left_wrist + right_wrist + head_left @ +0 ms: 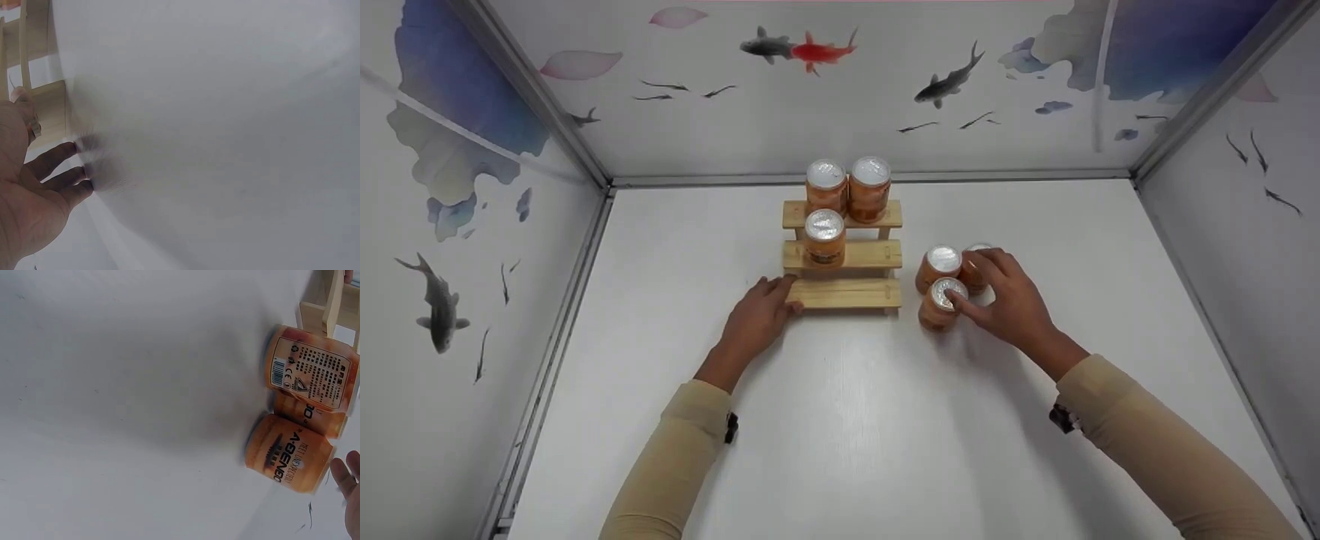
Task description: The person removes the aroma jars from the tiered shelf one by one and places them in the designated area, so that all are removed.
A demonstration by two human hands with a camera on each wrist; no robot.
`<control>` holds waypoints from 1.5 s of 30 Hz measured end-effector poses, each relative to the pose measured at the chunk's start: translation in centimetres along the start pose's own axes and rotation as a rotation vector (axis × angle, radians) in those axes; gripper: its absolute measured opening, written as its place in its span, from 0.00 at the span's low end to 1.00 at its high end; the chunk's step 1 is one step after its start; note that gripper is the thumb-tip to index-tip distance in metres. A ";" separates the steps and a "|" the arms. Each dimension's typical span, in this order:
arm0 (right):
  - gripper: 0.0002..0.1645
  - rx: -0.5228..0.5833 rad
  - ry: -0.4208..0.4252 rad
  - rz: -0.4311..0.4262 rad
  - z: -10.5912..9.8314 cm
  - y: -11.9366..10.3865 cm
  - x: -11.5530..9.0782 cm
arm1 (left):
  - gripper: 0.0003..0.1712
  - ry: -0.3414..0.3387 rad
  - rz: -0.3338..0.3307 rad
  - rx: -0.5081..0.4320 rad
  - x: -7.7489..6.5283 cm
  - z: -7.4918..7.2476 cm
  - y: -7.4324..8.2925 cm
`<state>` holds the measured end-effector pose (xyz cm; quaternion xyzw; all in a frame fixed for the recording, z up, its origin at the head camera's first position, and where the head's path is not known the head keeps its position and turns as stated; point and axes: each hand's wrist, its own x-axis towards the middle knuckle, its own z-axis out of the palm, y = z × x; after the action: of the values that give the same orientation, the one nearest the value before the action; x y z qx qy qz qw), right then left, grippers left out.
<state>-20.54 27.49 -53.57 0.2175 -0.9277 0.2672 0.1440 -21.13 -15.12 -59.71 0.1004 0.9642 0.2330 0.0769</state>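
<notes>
A three-step wooden stand (844,293) stands toward the back of the table. My left hand (757,313) grips the left end of its lowest step between thumb and index finger. In the left wrist view, the other fingers (62,157) reach down toward the tabletop. Three short orange cans with silver lids stand in a cluster right of the stand: a front can (937,307), a left rear can (937,268) and a partly hidden right rear can (976,277). Over this cluster my right hand (1009,304) is spread, thumb by the front can's lid, fingers by the right rear can.
Two more orange cans, one left (826,184) and one right (870,191), stand on the top step, and another can (825,240) on the middle step. The white table (840,435) is enclosed by panels with painted fish, including the back panel (840,127).
</notes>
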 end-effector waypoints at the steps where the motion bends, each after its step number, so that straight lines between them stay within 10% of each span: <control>1: 0.39 0.001 -0.001 0.004 0.0 -0.1 0.1 | 0.38 -0.001 0.000 0.000 0.0 0.0 0.0; 45: 0.42 0.044 -0.071 -0.054 4.2 -6.6 6.7 | 0.40 0.020 0.015 -0.057 0.1 -0.1 -0.1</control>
<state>-23.85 17.94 -51.57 0.2550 -0.9199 0.2757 0.1132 -21.30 -15.16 -59.68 0.1031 0.9571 0.2620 0.0684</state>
